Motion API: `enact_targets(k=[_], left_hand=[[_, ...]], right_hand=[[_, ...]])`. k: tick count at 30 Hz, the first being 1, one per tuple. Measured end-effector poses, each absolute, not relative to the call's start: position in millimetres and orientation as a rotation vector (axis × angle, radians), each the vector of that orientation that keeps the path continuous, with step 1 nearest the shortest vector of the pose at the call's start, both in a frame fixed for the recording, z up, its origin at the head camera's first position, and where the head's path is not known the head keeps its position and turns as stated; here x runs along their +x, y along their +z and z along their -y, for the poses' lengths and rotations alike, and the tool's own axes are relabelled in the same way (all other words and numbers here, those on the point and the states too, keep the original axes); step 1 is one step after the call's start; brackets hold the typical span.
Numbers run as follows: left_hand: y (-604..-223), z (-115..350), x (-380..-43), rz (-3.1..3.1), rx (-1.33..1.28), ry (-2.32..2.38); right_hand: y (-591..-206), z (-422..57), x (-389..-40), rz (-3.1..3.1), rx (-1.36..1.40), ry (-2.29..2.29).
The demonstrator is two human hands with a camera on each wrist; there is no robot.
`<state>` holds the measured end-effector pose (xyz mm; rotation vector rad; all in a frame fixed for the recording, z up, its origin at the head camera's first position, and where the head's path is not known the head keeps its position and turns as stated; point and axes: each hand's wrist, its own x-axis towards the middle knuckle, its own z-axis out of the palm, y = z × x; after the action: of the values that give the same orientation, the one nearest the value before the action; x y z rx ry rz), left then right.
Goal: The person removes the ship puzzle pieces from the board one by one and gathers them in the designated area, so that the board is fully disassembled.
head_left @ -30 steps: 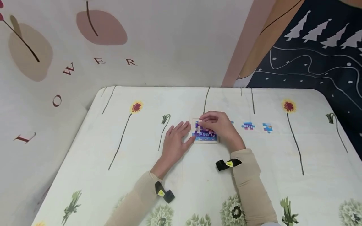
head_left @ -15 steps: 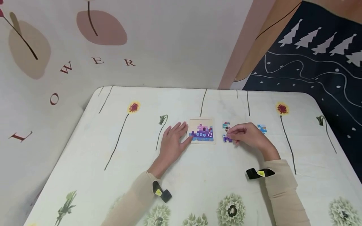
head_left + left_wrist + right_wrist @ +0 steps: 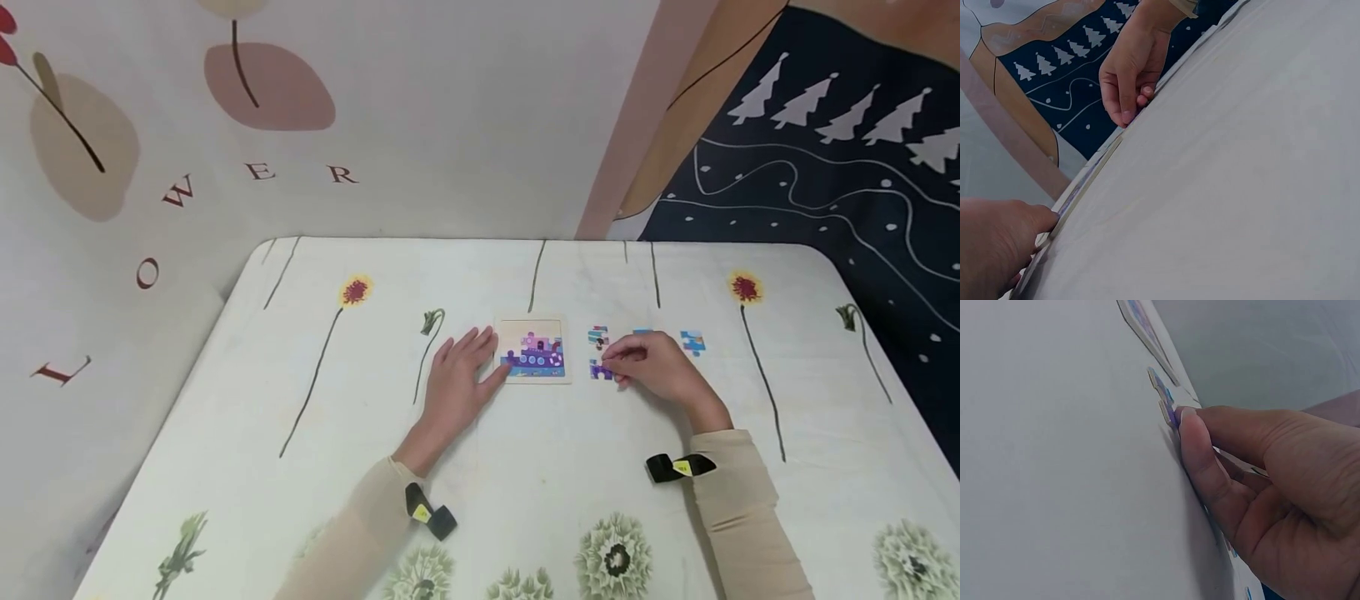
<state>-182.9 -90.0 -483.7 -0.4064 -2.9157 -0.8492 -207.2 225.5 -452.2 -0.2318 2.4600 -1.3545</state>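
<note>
A jigsaw puzzle (image 3: 531, 358) of a purple and pink boat over blue water lies in a light wooden tray (image 3: 528, 324); the tray's upper part shows bare wood. My left hand (image 3: 461, 379) rests flat at the tray's left side, fingers spread, its thumb (image 3: 1044, 219) over the lower left edge. To the right of the tray, my right hand (image 3: 656, 367) pinches a purple puzzle piece (image 3: 600, 371) by its right end between thumb and fingers. In the right wrist view, the fingertips (image 3: 1194, 428) meet right at that puzzle piece.
Above the purple one lies a multicoloured puzzle piece (image 3: 598, 337). A blue piece (image 3: 642, 331) shows partly behind the right hand, and another blue one (image 3: 693, 342) lies further right. Everything is on a white flower-print tablecloth (image 3: 525, 467), with a printed fabric wall (image 3: 450, 167) behind.
My right hand has left the puzzle in the tray and moved right to the loose pieces, reaching the purple one. The boat picture is now uncovered. My left hand has stayed put.
</note>
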Motion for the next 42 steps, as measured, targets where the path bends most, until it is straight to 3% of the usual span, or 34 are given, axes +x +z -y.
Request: enact_targets(k=[13,22,42], left_hand=[[-490,92,-183,2.845,-0.437,-0.929],[-495,91,-179,2.711,-1.031,-1.188],[-484,97,-172,2.864,-1.393,-0.583]], right_hand=[[-430,-198,-212,-2.547,-0.2,-1.312],[-429,-154,-226,-2.518,-0.379,-1.279],[-442,-129,-238,-2.535,-0.48,-1.066]])
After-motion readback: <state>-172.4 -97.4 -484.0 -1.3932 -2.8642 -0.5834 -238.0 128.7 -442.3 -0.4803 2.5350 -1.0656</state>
